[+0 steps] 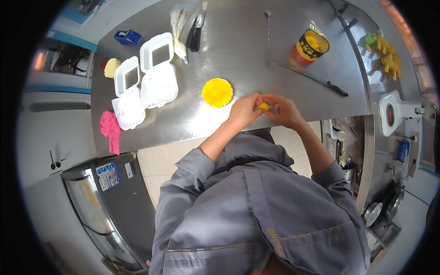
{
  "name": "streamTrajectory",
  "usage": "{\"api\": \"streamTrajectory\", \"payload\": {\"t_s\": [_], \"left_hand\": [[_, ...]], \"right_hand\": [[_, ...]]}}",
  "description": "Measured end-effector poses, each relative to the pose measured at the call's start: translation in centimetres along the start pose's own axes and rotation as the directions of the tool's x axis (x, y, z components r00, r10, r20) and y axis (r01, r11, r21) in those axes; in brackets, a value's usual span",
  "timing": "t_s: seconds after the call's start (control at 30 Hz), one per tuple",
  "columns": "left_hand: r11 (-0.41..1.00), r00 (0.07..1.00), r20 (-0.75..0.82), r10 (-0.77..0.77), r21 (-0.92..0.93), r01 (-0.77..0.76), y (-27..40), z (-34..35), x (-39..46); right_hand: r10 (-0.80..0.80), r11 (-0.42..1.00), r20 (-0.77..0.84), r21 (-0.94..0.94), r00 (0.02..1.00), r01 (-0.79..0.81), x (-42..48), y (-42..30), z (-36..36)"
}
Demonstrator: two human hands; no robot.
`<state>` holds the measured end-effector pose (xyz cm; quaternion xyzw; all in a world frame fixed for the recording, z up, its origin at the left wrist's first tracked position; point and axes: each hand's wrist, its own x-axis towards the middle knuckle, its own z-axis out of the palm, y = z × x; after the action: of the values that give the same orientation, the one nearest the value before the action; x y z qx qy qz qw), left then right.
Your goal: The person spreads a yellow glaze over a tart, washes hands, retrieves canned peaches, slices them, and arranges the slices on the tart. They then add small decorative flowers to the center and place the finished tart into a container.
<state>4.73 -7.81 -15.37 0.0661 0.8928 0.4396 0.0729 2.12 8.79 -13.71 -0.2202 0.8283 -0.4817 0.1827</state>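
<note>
My left hand (244,109) and my right hand (284,110) meet over the front edge of the steel table. Between their fingertips is a small yellow piece (263,106), which looks like fruit; the fingers partly hide it. Just left of my hands lies a round yellow-topped cake or tart (217,92) with a pale, crimped-looking rim. Farther off to the right, an opened can (310,47) holds yellow fruit pieces, its lid bent up. A long knife (309,78) with a black handle lies between the can and my right hand.
On the left stand two opened white foam boxes (157,51) (127,77), a pink cloth (110,129), a pale round cake (112,68) and a blue tape dispenser (127,36). Behind are a piping bag (179,41), black-handled tools (196,34) and a thin metal utensil (268,27).
</note>
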Motion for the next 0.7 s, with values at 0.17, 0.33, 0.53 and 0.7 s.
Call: {"api": "streamTrajectory", "payload": {"t_s": [0.17, 0.33, 0.53, 0.7], "left_hand": [[0.993, 0.993, -0.017, 0.113, -0.044, -0.114, -0.7, 3.8, 1.1], [0.972, 0.973, -0.186, 0.135, 0.215, -0.094, -0.8, 2.4, 1.5], [0.958, 0.999, 0.004, 0.041, 0.282, -0.041, -2.1, 2.4, 2.7], [0.987, 0.998, -0.044, 0.039, 0.156, -0.032, -1.2, 1.2, 1.8]], "right_hand": [[0.029, 1.0, -0.069, -0.007, 0.997, -0.029, -1.3, 3.6, -0.4], [0.084, 0.996, -0.112, 0.026, 0.99, -0.082, -2.2, 6.4, -0.3], [0.052, 0.998, -0.215, 0.033, 0.975, -0.046, -1.9, 6.4, -0.2], [0.212, 0.972, -0.296, 0.16, 0.931, -0.171, -1.7, 7.0, -0.2]]}}
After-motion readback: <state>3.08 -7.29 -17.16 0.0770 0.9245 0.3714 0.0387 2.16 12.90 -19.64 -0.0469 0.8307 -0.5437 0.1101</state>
